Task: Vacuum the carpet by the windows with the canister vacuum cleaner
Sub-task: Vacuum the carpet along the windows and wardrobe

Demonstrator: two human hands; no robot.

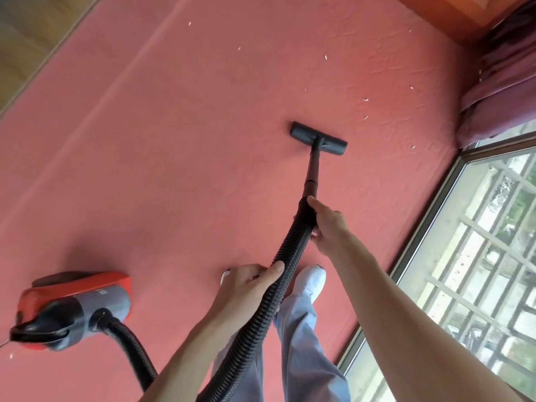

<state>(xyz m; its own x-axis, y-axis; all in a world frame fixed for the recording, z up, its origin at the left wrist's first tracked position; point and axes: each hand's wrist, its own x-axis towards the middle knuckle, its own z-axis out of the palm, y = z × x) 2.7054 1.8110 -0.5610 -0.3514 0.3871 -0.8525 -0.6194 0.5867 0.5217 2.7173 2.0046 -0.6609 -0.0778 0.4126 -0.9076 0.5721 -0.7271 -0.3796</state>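
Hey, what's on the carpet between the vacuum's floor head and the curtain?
In the head view, only bare red carpet with a few small white scraps lies between the floor head and the curtain.

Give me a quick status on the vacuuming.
Right hand and left hand gripping hose. Floor head flat on carpet. White scraps ahead; nothing blocking.

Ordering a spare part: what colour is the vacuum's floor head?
Black floor head, clearest in the head view.

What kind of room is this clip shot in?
Probably a room in a home: red carpet meeting wood flooring, a low barred window with a purple curtain, and a household canister vacuum.
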